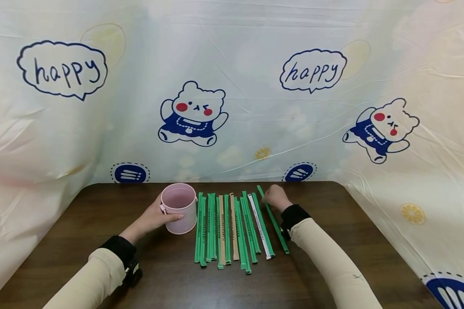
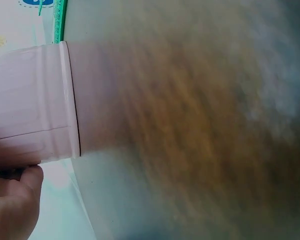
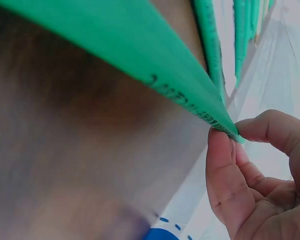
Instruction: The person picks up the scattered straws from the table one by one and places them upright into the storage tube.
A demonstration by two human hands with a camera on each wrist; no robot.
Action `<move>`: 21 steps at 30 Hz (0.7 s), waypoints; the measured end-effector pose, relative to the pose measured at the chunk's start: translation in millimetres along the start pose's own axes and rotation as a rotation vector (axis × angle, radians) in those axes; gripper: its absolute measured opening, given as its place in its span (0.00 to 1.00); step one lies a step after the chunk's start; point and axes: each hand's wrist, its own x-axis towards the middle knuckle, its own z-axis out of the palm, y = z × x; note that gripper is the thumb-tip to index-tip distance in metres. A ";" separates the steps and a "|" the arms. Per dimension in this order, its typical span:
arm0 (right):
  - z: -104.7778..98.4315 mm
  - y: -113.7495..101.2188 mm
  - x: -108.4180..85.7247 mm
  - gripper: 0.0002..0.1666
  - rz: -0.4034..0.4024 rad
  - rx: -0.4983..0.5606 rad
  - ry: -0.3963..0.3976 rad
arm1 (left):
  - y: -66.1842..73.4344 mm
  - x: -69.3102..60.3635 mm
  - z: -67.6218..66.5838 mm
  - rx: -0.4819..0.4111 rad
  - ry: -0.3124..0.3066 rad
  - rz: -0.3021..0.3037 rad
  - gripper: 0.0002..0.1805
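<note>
My left hand grips a pink bucket, thumb across its near side. The bucket stands upright at the left end of a row of straws; its visible inside holds nothing. In the left wrist view, the hand is at the pink wall, with some fingers out of frame. Over at the row's right end, my right hand pinches the far end of a green paper-wrapped straw. Thumb and fingertips meet on that green wrapper in the right wrist view. This straw lies slanted, apart from the others.
Between the hands, several green wrapped straws lie side by side, with two brown ones and a white one among them. They rest on a dark wooden table. A printed cloth hangs behind the table's far edge.
</note>
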 end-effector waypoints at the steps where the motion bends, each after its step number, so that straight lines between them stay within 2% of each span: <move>1: -2.2 -1.1 -0.9 0.31 -0.022 -0.013 0.008 | 0.2 -0.1 0.0 0.000 0.001 -0.002 0.54; 7: -16.7 -14.6 -8.7 0.29 -0.087 -0.023 0.058 | 0.7 -0.2 -0.2 0.005 -0.004 0.012 0.54; 11: -26.6 -25.8 -13.5 0.16 -0.094 -0.012 0.100 | 1.2 -0.4 -0.9 -0.007 -0.010 0.022 0.53; 14: -34.2 -33.7 -15.8 0.04 -0.105 -0.042 0.131 | 2.5 -0.7 -1.3 -0.009 -0.016 0.034 0.53; 17: -41.2 -40.4 -16.2 0.13 -0.124 -0.065 0.153 | 4.0 -0.6 -1.3 -0.009 -0.022 0.041 0.53; 21: -46.4 -48.2 -15.0 0.16 -0.159 -0.072 0.181 | 4.8 -1.1 -1.1 -0.012 -0.024 0.042 0.53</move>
